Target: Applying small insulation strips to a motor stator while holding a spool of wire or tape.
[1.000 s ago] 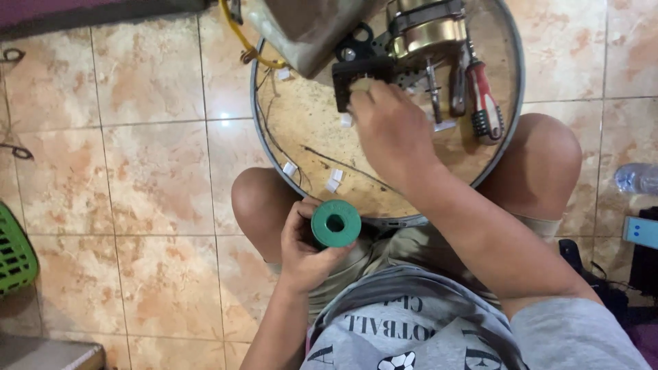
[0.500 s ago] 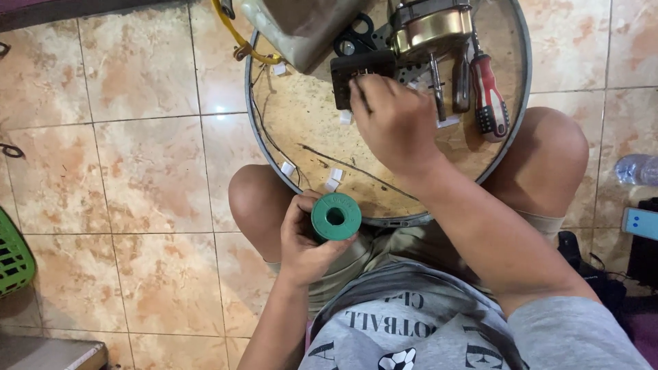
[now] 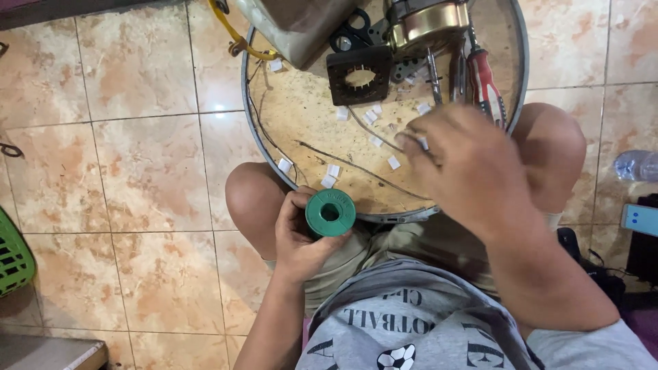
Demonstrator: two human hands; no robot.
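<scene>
2 hands at work: left hand (image 3: pixel 301 236) wraps its fingers around the green spool (image 3: pixel 330 213) at the tray's (image 3: pixel 255 147) near rim, hole facing up. Right hand (image 3: pixel 466 161) hovers nearer the white bits (image 3: pixel 394 162), fingers curled, pinching something small I can't identify. It has pulled back from the black frame (image 3: pixel 360 74) since 1 second ago.

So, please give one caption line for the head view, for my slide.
Seated person holds a green spool in the left hand while the right hand pinches a small white piece over a round tray.
</scene>
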